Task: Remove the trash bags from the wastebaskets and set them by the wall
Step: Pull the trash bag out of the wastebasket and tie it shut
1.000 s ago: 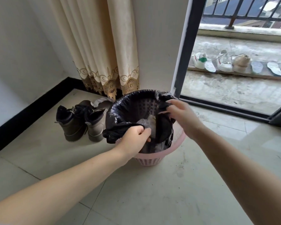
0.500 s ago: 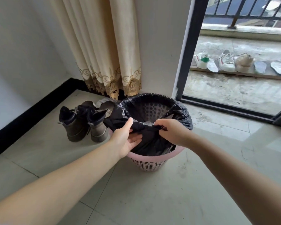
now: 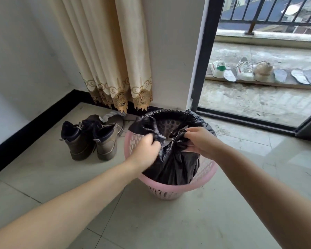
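You are partway through the first bin: the black trash bag (image 3: 171, 159) still sits inside the pink wastebasket (image 3: 169, 190), which stands on the tile just in front of the wall (image 3: 171, 51) beside the balcony door. Its near edge is off the rim and bunched toward the middle, while the far edge is still folded over the back of the rim, so the lifting out and the setting down by the wall are both left (as is any other basket, none of which shows here). Your left hand (image 3: 146, 150) is curled round a gathered fold of the bag's left side, and your right hand (image 3: 202, 142) pinches the bunched plastic on the right, fingers closed on it. Compared with half a second ago, your left hand has gone from flat against the plastic to a closed grip, and more of the near pink rim is bare. A pair of boots (image 3: 90, 139) stands just left of the basket.
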Demonstrator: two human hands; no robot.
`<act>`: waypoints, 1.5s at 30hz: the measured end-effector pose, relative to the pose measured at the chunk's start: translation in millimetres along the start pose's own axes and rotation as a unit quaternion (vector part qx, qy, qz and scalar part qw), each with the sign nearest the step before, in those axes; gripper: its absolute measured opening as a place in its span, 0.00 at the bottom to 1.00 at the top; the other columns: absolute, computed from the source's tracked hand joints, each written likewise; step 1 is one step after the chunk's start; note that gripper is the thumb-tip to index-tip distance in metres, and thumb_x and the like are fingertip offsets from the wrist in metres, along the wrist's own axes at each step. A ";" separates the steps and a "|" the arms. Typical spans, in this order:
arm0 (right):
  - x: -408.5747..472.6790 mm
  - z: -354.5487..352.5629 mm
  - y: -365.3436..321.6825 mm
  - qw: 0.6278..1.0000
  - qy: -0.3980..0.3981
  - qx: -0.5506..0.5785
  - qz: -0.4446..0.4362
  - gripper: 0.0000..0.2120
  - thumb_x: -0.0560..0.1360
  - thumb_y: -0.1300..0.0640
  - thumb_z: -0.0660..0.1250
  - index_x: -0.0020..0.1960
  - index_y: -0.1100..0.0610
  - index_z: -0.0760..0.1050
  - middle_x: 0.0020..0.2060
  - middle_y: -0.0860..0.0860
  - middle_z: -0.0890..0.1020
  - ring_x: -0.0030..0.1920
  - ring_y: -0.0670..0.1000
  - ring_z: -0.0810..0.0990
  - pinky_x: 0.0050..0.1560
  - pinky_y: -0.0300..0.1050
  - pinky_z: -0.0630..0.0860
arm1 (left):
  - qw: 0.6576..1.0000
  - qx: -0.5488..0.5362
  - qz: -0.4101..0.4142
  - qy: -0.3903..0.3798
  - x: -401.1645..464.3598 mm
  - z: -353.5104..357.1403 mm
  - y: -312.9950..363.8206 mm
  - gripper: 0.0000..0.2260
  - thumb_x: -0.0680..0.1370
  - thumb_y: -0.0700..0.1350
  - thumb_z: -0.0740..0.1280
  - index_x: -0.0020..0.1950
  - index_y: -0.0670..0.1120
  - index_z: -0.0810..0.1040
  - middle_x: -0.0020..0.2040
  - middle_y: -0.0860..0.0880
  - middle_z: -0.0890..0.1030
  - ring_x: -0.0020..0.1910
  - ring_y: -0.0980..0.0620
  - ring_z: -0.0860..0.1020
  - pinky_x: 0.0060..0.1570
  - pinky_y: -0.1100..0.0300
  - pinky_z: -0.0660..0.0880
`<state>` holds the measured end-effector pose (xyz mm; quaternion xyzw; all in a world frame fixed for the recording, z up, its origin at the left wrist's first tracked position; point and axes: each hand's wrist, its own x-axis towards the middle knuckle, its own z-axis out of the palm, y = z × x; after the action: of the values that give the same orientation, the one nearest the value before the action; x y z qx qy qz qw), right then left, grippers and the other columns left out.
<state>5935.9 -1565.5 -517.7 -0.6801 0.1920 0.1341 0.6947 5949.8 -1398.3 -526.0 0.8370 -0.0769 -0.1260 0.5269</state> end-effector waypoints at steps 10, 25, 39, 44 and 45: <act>-12.0 19.2 -3.6 0.858 -0.008 -0.493 -0.141 0.08 0.74 0.64 0.60 0.49 0.60 0.77 0.37 0.49 0.76 0.43 0.51 0.73 0.29 0.36 0.64 | 0.963 0.102 0.087 -0.233 -31.2 22.7 -7.1 0.15 0.75 0.33 0.57 0.60 0.40 0.74 0.53 0.46 0.77 0.54 0.51 0.75 0.59 0.60 0.70; -4.5 -15.9 19.3 0.933 0.008 -0.358 0.025 0.10 0.78 0.63 0.54 0.46 0.59 0.75 0.34 0.52 0.73 0.34 0.49 0.72 0.30 0.38 0.71 | 0.915 -0.383 -0.118 0.043 19.1 -14.8 -25.4 0.18 0.79 0.32 0.55 0.62 0.46 0.76 0.56 0.48 0.81 0.53 0.47 0.79 0.54 0.52 0.78; -6.8 16.3 21.8 0.964 0.012 -0.259 -0.055 0.07 0.75 0.64 0.62 0.46 0.59 0.80 0.38 0.53 0.80 0.41 0.52 0.77 0.45 0.47 0.76 | 0.972 -0.125 -0.112 -0.166 -9.2 10.9 -11.6 0.15 0.77 0.31 0.56 0.47 0.42 0.81 0.46 0.43 0.83 0.46 0.48 0.81 0.52 0.57 0.78; -30.3 23.7 7.4 0.909 -0.059 -0.402 -0.090 0.19 0.77 0.68 0.55 0.65 0.57 0.74 0.54 0.49 0.78 0.57 0.53 0.78 0.50 0.35 0.71 | 0.989 -0.094 -0.101 -0.046 18.3 7.4 2.1 0.21 0.76 0.56 0.65 0.65 0.48 0.69 0.57 0.50 0.76 0.57 0.50 0.74 0.62 0.53 0.70; -33.6 26.2 7.3 0.897 -0.087 -0.423 -0.091 0.20 0.76 0.70 0.54 0.65 0.58 0.74 0.54 0.50 0.78 0.58 0.54 0.77 0.48 0.33 0.69 | 0.992 -0.058 -0.084 -0.070 21.1 12.8 5.8 0.26 0.75 0.56 0.67 0.68 0.48 0.67 0.60 0.51 0.75 0.60 0.50 0.73 0.65 0.52 0.69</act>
<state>5904.9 -1536.7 -509.1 -0.9102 -0.0069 0.1968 0.3642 5966.3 -1417.4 -528.8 0.7978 -0.0351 -0.2322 0.5553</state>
